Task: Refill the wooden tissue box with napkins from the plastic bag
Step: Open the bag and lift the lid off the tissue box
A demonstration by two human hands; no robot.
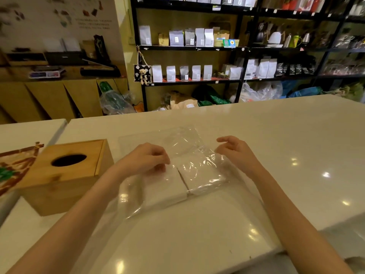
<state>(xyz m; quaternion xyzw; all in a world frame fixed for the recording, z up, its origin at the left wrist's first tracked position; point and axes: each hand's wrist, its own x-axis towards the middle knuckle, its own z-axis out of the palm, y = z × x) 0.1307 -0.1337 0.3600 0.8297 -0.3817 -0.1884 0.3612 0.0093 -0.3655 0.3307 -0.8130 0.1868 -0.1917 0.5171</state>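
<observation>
Should the thin bag [183, 155] be tugged unevenly, a tear or spilled napkins [183, 178] can be expected at frame centre on the worktop [276, 135]. Film is pinched shut by the left hand [147, 158]; the right hand [235, 150] is curled loosely apart above it. At left the box [65, 175] is seen, lid on.
</observation>
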